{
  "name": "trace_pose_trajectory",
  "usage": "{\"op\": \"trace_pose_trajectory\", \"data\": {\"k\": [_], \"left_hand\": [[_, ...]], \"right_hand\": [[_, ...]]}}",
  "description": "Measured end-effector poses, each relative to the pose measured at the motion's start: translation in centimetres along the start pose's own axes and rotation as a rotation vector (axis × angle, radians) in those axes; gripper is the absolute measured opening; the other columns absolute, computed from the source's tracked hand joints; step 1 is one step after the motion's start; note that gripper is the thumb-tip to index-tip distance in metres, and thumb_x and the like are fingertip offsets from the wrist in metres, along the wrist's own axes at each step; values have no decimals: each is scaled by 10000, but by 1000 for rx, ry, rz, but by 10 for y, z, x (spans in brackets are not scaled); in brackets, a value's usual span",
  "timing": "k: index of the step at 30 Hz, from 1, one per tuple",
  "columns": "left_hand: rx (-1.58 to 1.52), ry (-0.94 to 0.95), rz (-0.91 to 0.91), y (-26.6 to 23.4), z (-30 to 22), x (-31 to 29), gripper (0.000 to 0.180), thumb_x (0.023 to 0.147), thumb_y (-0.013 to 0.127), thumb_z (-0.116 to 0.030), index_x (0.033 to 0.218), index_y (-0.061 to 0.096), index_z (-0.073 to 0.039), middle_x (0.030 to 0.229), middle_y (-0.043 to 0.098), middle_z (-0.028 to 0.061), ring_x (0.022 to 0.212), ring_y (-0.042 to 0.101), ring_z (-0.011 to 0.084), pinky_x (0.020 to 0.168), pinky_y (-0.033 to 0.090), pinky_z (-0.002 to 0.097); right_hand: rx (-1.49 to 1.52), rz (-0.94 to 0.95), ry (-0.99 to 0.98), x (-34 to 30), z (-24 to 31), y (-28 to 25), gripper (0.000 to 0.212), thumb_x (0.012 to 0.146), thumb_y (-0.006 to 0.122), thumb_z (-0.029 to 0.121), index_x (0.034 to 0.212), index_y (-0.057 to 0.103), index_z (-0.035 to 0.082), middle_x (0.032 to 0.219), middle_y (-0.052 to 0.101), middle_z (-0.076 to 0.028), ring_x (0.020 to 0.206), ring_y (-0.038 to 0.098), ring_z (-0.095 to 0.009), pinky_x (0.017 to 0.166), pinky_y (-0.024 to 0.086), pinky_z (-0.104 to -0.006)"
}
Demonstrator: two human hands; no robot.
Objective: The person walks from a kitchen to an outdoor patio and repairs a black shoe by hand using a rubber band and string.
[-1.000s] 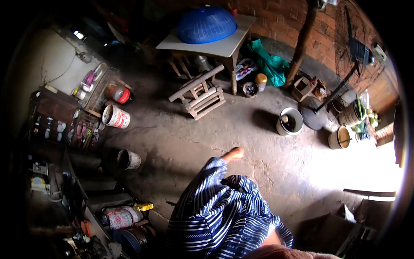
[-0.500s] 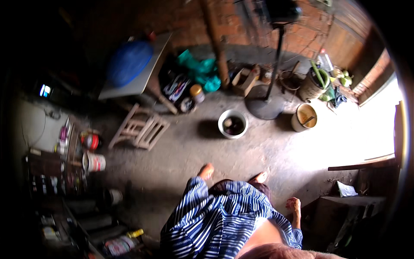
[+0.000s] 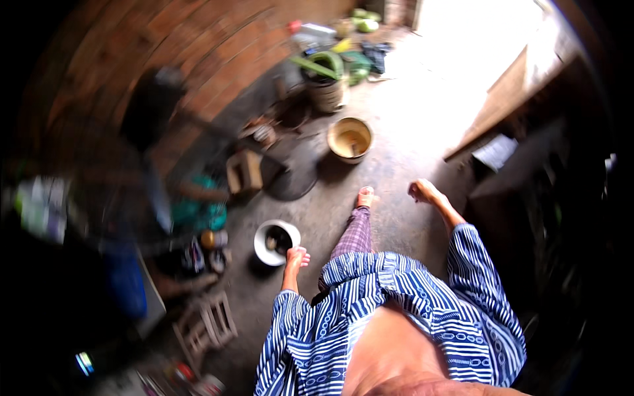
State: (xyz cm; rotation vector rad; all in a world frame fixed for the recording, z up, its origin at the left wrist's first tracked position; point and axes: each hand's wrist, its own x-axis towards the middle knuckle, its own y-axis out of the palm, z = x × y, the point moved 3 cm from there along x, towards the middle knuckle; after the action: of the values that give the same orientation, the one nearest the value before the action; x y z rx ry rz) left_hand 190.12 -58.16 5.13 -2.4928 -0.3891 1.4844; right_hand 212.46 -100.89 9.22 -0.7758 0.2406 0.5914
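My left hand (image 3: 296,259) hangs by my side with its fingers apart, holding nothing. In the picture it overlaps the rim of a white pot (image 3: 262,248) on the floor, but I cannot tell that it touches. Dark contents and a small pale lump lie inside the pot. My right hand (image 3: 426,191) is out in front on the right, its fingers curled in and nothing showing in them. It hangs above the bare floor, nearest to a dark bench (image 3: 505,181). Motion blurs the fingers somewhat. One bare foot (image 3: 365,196) is stepping forward.
A cream bucket (image 3: 351,140) stands ahead, beside the round base of a stand fan (image 3: 290,178). Behind it are a bin with green stalks (image 3: 325,89) and bags by the bright doorway. A wooden chair (image 3: 208,323) and a blue-topped table (image 3: 125,280) are at left.
My view has swung right toward the doorway, so the pot, chair and fan slide left in the picture. My left hand has come into sight and my right arm has swung forward.
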Motion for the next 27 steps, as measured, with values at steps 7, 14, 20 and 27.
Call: {"op": "trace_pose_trajectory", "data": {"k": [7, 14, 20, 27], "left_hand": [[-4, 135, 338, 31, -67, 55, 118, 706, 402, -5, 723, 516, -30, 572, 539, 112, 392, 492, 188, 321, 412, 310], [259, 200, 215, 81, -177, 66, 129, 790, 460, -74, 861, 544, -7, 731, 606, 141, 537, 586, 221, 445, 509, 317], [282, 308, 353, 145, -241, 120, 145, 754, 473, -59, 870, 545, -11, 686, 601, 126, 496, 570, 183, 394, 490, 297], [397, 144, 501, 213, -354, 48, 106, 761, 491, -85, 835, 544, -31, 708, 600, 122, 523, 578, 204, 445, 501, 313]], "right_hand": [[-129, -3, 284, -52, -29, -79, 149, 703, 538, 121, 820, 631, 112, 695, 626, -77, 641, 615, -182, 581, 493, -325], [-105, -167, 481, -93, -65, -87, 229, 660, 506, 120, 848, 635, 107, 687, 630, -66, 637, 622, -191, 594, 490, -306], [-75, -203, 616, -102, -93, -87, 235, 688, 490, 141, 878, 626, 107, 704, 637, -55, 654, 618, -169, 588, 488, -296], [185, -238, 687, -67, -112, -212, 196, 676, 435, 97, 721, 616, 35, 652, 615, -136, 592, 611, -221, 561, 478, -346]]}}
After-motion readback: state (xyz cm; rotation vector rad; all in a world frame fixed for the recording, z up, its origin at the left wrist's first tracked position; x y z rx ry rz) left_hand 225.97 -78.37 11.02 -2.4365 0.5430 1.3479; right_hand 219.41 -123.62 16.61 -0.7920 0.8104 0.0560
